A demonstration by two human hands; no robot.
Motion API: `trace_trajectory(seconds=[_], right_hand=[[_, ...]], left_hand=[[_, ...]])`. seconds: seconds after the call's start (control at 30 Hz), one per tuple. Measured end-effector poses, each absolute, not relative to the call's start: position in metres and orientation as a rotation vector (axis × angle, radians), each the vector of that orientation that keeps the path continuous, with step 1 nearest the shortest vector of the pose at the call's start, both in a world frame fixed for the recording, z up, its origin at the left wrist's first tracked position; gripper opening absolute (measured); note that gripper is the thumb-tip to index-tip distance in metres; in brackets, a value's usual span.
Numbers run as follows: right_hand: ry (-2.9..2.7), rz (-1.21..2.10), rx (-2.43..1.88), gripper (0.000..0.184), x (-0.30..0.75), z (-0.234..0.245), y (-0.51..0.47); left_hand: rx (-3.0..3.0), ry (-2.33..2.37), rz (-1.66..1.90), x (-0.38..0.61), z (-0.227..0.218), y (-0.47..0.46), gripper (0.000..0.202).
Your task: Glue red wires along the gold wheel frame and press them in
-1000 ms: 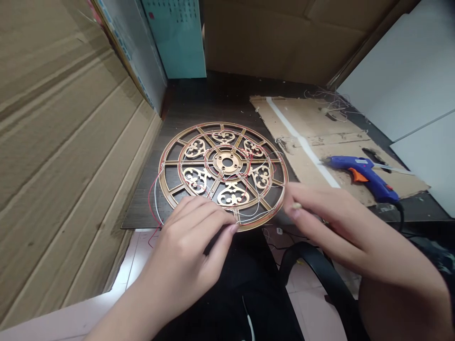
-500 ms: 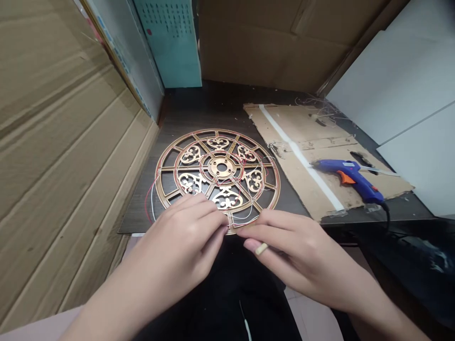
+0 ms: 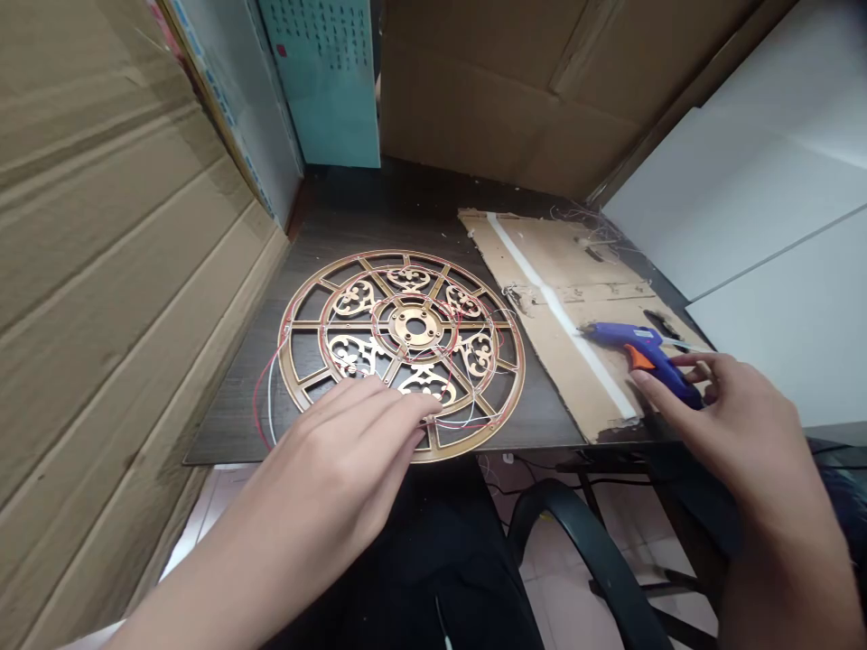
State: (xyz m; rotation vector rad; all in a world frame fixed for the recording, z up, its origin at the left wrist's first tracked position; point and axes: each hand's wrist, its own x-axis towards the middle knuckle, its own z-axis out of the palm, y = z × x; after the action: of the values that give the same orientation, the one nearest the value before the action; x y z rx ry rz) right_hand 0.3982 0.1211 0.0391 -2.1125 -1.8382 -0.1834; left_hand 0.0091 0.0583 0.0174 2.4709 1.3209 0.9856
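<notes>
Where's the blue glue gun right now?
In the head view, the blue glue gun is on the right, on the flat cardboard, right of the golden wheel, with the right hand at its handle.

Here are one round frame (image 3: 434, 330), six scroll ornaments (image 3: 408, 279) — and one glue gun (image 3: 620, 334).

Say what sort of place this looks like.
Probably a small makeshift craft bench: a dark tabletop beside cardboard panels, with a blue glue gun on a flat cardboard sheet and a gold openwork wheel strung with wires.
</notes>
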Motion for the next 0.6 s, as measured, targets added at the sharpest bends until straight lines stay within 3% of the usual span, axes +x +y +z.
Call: trace_trajectory(seconds=[0.3,0.5,0.6], right_hand=[[-1.828,0.231,-2.008,0.06,0.427,0.039,0.151],[-1.723,0.386,-1.858,0.041,0.432,0.037,0.141],[-1.601,0.674,-1.687,0.017,0.41,0.034,0.117]], left_hand=[[2.338,1.281,1.113,0.015,0.016,0.065,0.019],[2.309,1.287,1.199,0.026,0.012,0.063,0.016],[2.291,1.333,1.223,0.036,0.011,0.063,0.015]])
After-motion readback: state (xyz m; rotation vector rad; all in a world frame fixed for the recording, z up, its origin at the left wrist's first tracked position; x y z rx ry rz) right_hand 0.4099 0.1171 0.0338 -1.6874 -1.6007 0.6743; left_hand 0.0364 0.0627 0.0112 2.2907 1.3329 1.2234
